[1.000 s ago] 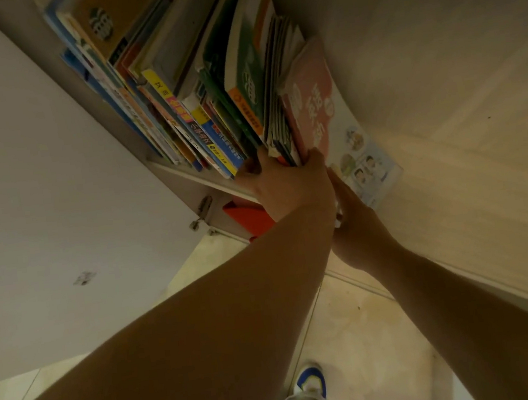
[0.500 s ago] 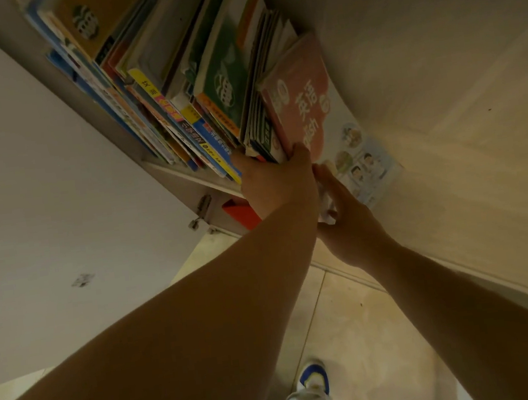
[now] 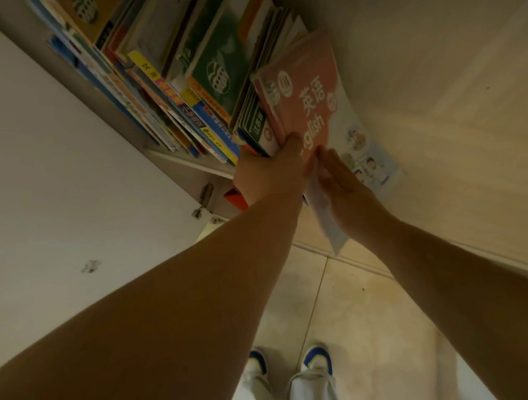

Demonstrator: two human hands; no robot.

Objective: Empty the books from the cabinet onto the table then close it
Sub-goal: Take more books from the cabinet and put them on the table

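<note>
A row of colourful books [image 3: 175, 87] stands on the cabinet shelf [image 3: 184, 160] above me. At its right end a pink English book [image 3: 304, 95] leans outward against the cabinet's right wall. My left hand [image 3: 269, 174] grips the lower edges of the rightmost books, its thumb on the pink book's bottom corner. My right hand [image 3: 342, 187] lies flat against the pink book's cover with its fingers straight. A thin pale booklet [image 3: 331, 228] hangs down between my two hands.
The open white cabinet door [image 3: 35, 161] stands at the left with its hinge [image 3: 204, 197]. A wood-grain panel [image 3: 445, 117] fills the right. Something red [image 3: 235, 200] sits under the shelf. My shoes [image 3: 315, 359] stand on the tiled floor [image 3: 370, 319].
The pink book has tipped further out of the row. My right hand has flattened against its cover, and the pale booklet now hangs below my hands.
</note>
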